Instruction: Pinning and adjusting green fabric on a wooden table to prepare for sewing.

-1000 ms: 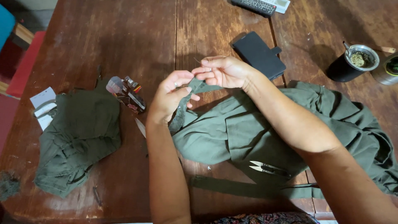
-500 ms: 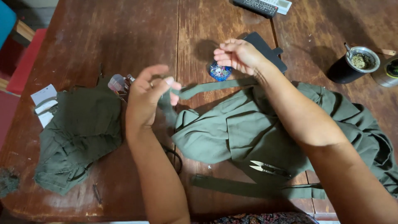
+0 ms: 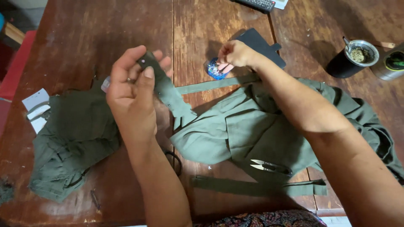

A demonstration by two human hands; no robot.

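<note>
In the head view, the left hand (image 3: pixel 134 90) is raised over the wooden tabletop (image 3: pixel 84 33) and grasps the end of a green strap (image 3: pixel 168 93) between thumb and fingers; a small pale dot, maybe a snap or a pin head, shows at the tip of it. This strap belongs to the olive green garment (image 3: pixel 252 126), which lies spread in the middle and right of the tabletop. The right hand (image 3: pixel 235 54) is closed, with its fingertips pinched on or just above a small round blue thing (image 3: pixel 214 69), shiny and patterned; I cannot tell if it holds something out of it. By my judgement the sewing work is in the middle: one strap is in the hand, another long strip (image 3: pixel 256 187) lies flat near the front edge, and small thread snips (image 3: pixel 269 167) rest on the garment, so there is cutting or fixing still to do. A second green bundle (image 3: pixel 71 143) lies at the left, apart from the garment. As for packages and labels, some white paper tags (image 3: pixel 37 107) sit at the left edge, rectangular. A dark flat case (image 3: pixel 261 45) lies behind the right hand, a remote control (image 3: pixel 256 4) at the top edge, and a dark cup (image 3: pixel 353 59) with a metal rim and straw at the right.
</note>
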